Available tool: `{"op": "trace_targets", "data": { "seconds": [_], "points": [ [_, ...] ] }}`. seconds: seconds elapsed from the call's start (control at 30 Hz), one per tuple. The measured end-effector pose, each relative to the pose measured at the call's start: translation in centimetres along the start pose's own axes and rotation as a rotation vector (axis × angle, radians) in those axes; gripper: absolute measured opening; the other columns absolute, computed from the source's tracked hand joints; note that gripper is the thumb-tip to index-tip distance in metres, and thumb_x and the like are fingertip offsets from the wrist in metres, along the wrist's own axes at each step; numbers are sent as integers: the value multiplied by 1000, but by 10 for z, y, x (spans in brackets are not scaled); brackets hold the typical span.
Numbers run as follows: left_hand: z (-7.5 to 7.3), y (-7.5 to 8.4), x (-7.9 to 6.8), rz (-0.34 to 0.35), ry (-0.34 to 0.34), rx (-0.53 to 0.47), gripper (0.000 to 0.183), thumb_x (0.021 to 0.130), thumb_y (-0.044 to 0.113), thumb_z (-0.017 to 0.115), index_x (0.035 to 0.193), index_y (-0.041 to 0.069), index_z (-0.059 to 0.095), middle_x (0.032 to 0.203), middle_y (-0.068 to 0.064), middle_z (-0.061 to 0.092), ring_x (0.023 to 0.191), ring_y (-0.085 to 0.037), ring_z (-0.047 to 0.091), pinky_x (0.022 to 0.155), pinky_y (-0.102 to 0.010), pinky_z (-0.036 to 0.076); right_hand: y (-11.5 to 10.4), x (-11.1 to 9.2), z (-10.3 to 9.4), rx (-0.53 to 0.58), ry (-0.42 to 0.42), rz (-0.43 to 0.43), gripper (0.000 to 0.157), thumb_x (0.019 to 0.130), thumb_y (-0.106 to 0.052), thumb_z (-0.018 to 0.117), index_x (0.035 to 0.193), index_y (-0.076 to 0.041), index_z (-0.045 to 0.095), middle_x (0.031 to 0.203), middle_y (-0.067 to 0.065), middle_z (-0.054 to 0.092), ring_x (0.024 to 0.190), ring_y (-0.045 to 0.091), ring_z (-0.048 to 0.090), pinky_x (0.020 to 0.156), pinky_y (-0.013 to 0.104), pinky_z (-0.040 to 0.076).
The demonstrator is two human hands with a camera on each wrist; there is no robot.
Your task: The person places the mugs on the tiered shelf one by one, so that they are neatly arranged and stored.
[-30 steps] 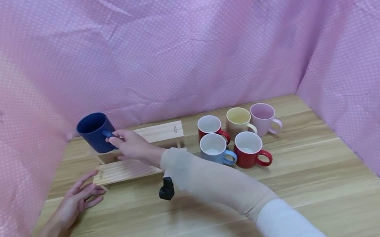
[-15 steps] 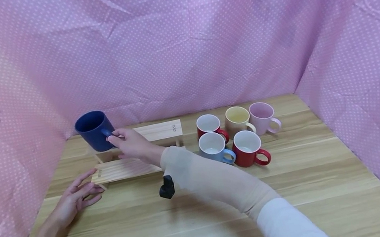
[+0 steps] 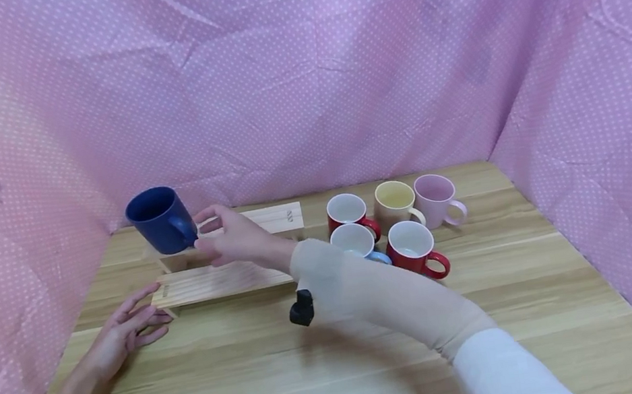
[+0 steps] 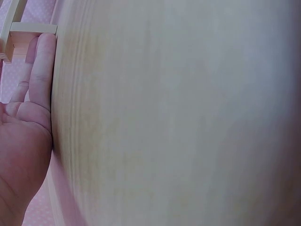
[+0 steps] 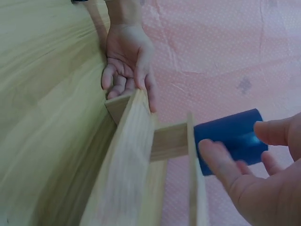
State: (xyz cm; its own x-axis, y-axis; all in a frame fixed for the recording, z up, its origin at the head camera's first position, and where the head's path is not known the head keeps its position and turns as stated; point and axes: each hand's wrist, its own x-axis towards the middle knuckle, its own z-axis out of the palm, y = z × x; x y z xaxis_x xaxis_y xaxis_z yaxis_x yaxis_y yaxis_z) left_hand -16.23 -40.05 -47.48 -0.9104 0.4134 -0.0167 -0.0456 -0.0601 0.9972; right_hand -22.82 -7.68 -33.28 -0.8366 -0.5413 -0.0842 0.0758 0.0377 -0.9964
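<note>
A dark blue mug (image 3: 159,222) stands at the left end of the upper board of a two-step wooden rack (image 3: 224,280), its handle toward the right. My right hand (image 3: 239,236) is just right of that handle, fingers spread and apart from it. In the right wrist view the blue mug (image 5: 230,140) shows beyond the right fingers (image 5: 218,162). At the lower step's left end rests my left hand (image 3: 119,339), fingertips against the board's edge. The left wrist view shows that left hand (image 4: 28,127) lying along the tabletop, its fingers reaching a leg of the rack.
Right of the rack stand several mugs: a red mug (image 3: 339,217) behind a light blue mug (image 3: 353,240), another red mug (image 3: 411,247), a yellow mug (image 3: 395,202) and a pink mug (image 3: 435,198). A pink dotted cloth (image 3: 300,90) encloses the wooden table (image 3: 246,384).
My right hand has released the blue mug's handle and drawn back to the right, its fingers spreading. The mug stays on the upper board. My left hand has kept its place.
</note>
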Motion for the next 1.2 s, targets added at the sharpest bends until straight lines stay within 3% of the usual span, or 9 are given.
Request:
{"op": "trace_targets", "data": {
  "seconds": [0.2,0.43,0.6,0.73,0.97,1.1,1.2],
  "points": [
    [-1,0,1,8,-5,-9,50,111,6,33,160,14,28,118,-7,61,111,-16,66,96,-35,56,-13,-20,-35,-78,-56,0,52,98,-11,69,145,-8,47,133,7,55,108,25,66,89,43,61],
    [-1,1,0,7,-2,-5,49,112,7,33,160,15,28,117,-6,62,111,-15,66,96,-35,56,-23,-47,-82,-108,-79,-8,45,100,-8,65,143,-7,50,132,10,58,120,30,62,93,35,58],
    [-1,0,-1,9,-2,8,49,112,7,33,160,15,28,117,-6,62,111,-15,66,96,-35,56,-19,-72,-116,-177,-74,-89,43,101,-10,64,142,-5,52,134,10,59,119,24,62,99,42,56],
    [-1,0,-2,7,-4,13,50,112,7,33,160,15,27,119,-6,61,112,-15,65,96,-35,56,-10,-99,-142,-243,-12,-176,41,101,-12,64,140,-7,54,137,11,59,119,26,63,98,43,56],
    [-1,1,-1,0,-1,24,50,112,8,33,161,15,27,119,-7,59,112,-14,65,97,-34,56,8,-158,-190,-313,113,-184,46,101,-16,65,143,-6,52,144,14,55,132,38,53,104,29,50],
    [-2,0,-2,4,-5,15,50,112,7,33,161,15,26,120,-7,60,112,-14,65,97,-35,56,18,-187,-217,-347,232,-215,47,102,-16,64,145,-4,49,144,14,53,134,36,51,104,21,48],
    [-2,-2,-1,7,-7,11,51,112,7,33,161,14,25,119,-6,60,112,-15,65,97,-35,56,30,-205,-233,-357,317,-244,47,103,-11,62,146,0,47,143,16,53,133,27,52,101,20,50]
  ]
}}
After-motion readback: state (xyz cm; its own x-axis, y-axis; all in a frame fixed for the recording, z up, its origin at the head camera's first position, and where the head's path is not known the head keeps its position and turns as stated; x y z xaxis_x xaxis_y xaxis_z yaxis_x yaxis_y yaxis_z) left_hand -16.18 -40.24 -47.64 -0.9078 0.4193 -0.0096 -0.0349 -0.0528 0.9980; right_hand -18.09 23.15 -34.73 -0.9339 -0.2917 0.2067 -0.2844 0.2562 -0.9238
